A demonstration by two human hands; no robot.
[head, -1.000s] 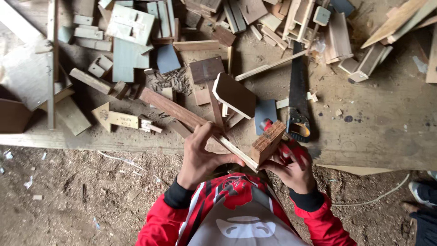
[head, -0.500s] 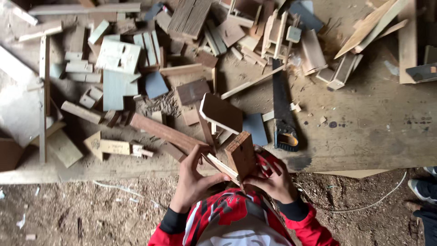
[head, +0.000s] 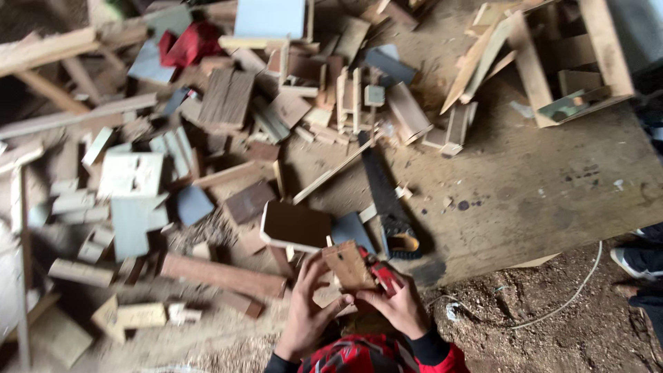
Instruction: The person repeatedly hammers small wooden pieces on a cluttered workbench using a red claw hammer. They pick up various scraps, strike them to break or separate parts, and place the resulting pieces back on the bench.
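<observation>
Scrap wood covers most of the low plywood table (head: 552,200), and beyond its near edge I see dirt floor strewn with sawdust and a loose cord (head: 573,297).

Both hands sit at the bottom of my view, just over that edge. My left hand (head: 307,314) has its fingers curled up around the near side of a small wooden block (head: 349,266), thumb pressing toward the block's lower corner. My right hand (head: 394,304) closes from the other side, pinching the block together with something red (head: 380,273) tucked against it; what the red piece is, I cannot tell. The block is lifted off the table and tilted, held between the two hands.

My worries from here, as I judge them: the grip is fingertip only, on a tilted piece, so a slip would drop the block into the offcuts below, where it would be hard to pick out again. Just beyond my right hand lies a handsaw (head: 387,207), handle toward me and blade running away; a hand reaching forward carelessly could brush the teeth. A brown board (head: 295,224) leans loosely just ahead of my left hand, and a nudge could tip it. Rough cut edges may also give splinters to bare fingers. The view is blurred, so fine detail is uncertain.
</observation>
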